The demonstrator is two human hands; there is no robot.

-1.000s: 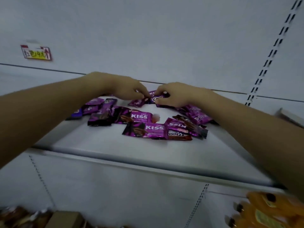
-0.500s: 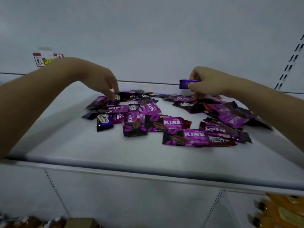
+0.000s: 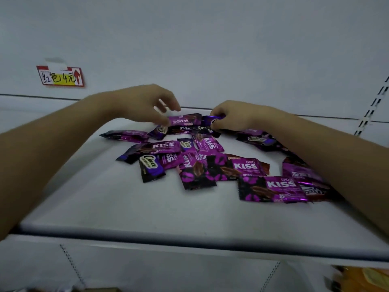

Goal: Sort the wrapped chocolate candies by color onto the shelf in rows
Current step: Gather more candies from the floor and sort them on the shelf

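Right hand [image 3: 233, 116] pinches a dark purple candy [image 3: 207, 120], and left hand [image 3: 147, 106] hovers with loose fingers, gripping nothing! Up front is bare shelf [image 3: 105, 207], then the pile of purple candies [image 3: 246, 165]. Both hands sit at the pile's far edge, with the price tag [image 3: 61, 77] beyond.

Loose left grip [image 3: 147, 104], curled right grip [image 3: 232, 116]
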